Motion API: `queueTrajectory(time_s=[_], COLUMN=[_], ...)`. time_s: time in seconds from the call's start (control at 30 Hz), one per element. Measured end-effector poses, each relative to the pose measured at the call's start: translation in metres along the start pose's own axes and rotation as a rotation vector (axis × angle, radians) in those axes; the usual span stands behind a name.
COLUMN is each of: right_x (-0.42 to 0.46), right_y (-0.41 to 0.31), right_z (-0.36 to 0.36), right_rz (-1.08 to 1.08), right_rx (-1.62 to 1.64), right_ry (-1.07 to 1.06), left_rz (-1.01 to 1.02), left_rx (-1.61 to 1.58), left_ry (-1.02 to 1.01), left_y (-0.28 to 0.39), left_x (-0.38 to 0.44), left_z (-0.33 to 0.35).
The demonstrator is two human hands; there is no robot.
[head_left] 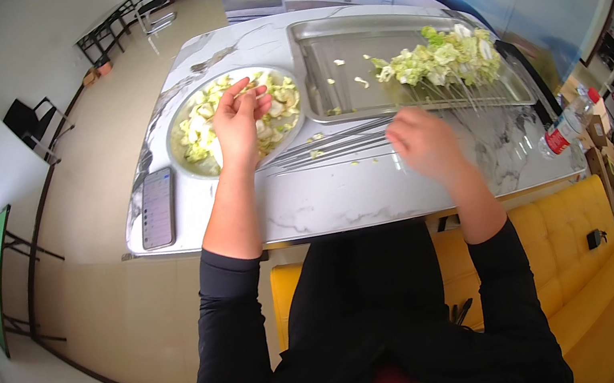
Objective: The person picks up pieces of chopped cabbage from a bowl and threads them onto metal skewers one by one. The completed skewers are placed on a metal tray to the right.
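Note:
My left hand is over a round bowl of cut cabbage pieces. Its fingers are loosely curled and apart, with nothing visible held in them. My right hand is blurred and curled at the right ends of a bunch of thin metal skewers; whether it grips one is unclear. Those skewers lie on the table in front of the bowl and tray. In the metal tray, skewers loaded with cabbage are heaped at the right, their bare ends sticking out over the near rim.
The marble-patterned table bears a phone at its left edge. A plastic bottle with a red cap lies near the right edge. Cabbage scraps dot the tray and tabletop. A yellow sofa stands below the table at right.

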State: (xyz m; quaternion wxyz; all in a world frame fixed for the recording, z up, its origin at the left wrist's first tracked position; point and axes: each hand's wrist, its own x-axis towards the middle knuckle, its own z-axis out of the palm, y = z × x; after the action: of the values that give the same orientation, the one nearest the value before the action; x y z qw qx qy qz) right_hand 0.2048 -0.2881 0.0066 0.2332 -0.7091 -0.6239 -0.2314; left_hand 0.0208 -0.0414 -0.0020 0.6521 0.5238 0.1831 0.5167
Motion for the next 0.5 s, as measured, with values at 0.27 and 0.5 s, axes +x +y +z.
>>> queueTrajectory(time_s=[0.27,0.5], right_x=[0.009,0.008], right_y=[-0.001,-0.001], right_z=[0.066,0.062], right_rz=[0.061,0.012], right_rx=[-0.273,-0.292], right_ry=[-0.173,-0.17], left_rz=[0.369,0.311], left_rx=[-0.11,0.015], left_ry=[0.423,0.479], left_y=[0.02,0.016], left_x=[0.018,0.025], left_z=[-0.033,-0.046])
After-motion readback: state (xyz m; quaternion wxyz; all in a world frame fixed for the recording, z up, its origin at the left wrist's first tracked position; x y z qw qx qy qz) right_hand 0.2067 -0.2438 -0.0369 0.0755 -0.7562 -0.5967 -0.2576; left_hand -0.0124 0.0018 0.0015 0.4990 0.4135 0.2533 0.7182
